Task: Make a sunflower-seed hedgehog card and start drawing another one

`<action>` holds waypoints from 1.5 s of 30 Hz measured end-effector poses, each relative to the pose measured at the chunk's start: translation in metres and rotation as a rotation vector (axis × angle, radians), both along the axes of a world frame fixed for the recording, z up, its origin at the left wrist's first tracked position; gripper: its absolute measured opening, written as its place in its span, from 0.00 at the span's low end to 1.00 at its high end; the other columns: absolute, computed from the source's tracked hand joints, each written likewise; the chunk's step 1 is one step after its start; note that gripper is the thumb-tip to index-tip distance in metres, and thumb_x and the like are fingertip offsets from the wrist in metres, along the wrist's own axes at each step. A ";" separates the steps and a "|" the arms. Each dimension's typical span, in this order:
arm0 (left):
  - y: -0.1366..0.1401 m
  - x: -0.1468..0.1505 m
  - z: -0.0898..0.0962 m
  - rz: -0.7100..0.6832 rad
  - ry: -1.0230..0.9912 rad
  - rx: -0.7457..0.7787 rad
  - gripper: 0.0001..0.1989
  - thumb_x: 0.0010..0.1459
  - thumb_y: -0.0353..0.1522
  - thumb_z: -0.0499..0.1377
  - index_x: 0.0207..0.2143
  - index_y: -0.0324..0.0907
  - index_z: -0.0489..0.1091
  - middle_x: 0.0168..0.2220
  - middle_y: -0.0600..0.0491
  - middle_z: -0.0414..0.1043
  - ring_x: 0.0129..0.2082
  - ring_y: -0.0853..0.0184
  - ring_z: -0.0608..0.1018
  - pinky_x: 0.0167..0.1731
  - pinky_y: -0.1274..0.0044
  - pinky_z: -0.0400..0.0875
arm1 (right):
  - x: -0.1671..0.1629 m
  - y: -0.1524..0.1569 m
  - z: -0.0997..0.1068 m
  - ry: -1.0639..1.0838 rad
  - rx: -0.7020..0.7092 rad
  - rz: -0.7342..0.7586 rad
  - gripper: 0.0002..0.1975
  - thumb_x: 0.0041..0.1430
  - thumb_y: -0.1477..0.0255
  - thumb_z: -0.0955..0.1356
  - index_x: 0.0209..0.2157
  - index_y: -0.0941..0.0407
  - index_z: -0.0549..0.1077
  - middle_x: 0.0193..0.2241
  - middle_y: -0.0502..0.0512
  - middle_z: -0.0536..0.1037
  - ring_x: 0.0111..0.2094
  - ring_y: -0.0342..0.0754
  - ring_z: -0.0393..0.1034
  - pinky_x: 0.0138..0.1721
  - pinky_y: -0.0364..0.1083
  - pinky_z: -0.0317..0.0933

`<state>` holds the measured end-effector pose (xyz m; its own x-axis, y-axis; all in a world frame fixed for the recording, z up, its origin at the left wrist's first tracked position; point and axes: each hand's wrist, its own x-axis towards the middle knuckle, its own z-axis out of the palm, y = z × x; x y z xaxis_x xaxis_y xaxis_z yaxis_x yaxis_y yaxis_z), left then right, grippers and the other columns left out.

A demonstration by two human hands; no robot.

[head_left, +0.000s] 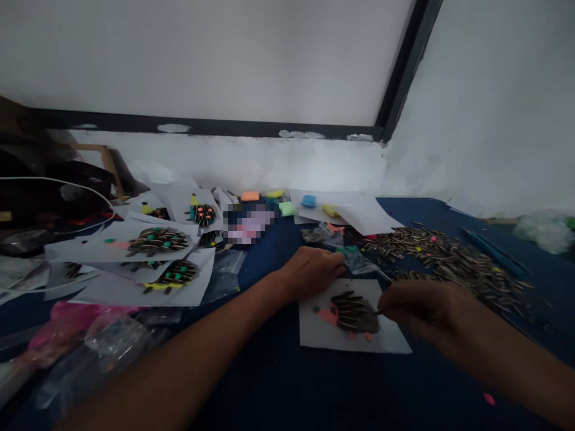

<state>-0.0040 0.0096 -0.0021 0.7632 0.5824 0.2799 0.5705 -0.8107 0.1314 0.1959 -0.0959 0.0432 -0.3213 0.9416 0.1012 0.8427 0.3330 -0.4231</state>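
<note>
A white sheet point(314, 335) lies on the blue table in front of me. On it is a hedgehog figure with a grey clay body point(366, 323), salmon-coloured snout and feet, a green nose, and sunflower seeds point(348, 308) stuck on as spines. My right hand point(417, 305) is at the figure's right side, fingertips pinching a small dark sliver that looks like a sunflower seed. At the sheet's upper edge my left hand point(314, 272) rests with curled fingers beside a small green-tinted plastic bag point(357, 260). Whatever it may hold is hidden.
Loose sunflower seeds point(449, 257) spread at the right, by a blue tool-like strip point(496, 251). Sheets with finished-looking hedgehogs point(157, 240) overlap at the left, above crumpled plastic bags point(117, 338). Coloured clay packs point(287, 208) and white paper point(366, 212) lie along the wall.
</note>
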 end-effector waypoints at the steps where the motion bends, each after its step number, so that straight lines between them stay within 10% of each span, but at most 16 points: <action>1: 0.000 0.000 0.000 -0.002 -0.001 0.002 0.10 0.65 0.34 0.49 0.34 0.40 0.66 0.31 0.53 0.74 0.30 0.67 0.75 0.28 0.78 0.62 | -0.001 0.000 0.000 0.001 -0.024 0.027 0.11 0.60 0.68 0.63 0.31 0.51 0.77 0.28 0.51 0.78 0.24 0.43 0.70 0.23 0.41 0.59; 45: 0.001 0.000 -0.001 -0.006 0.007 0.003 0.10 0.65 0.35 0.49 0.34 0.40 0.66 0.31 0.53 0.73 0.30 0.67 0.75 0.29 0.78 0.63 | -0.023 -0.004 -0.016 -0.050 0.047 0.115 0.10 0.63 0.71 0.62 0.29 0.54 0.72 0.27 0.51 0.74 0.27 0.44 0.69 0.26 0.43 0.56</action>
<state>-0.0036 0.0108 -0.0036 0.7688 0.5766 0.2766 0.5662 -0.8148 0.1247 0.1726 -0.0997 0.0274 -0.4321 0.8930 0.1258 0.8175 0.4468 -0.3634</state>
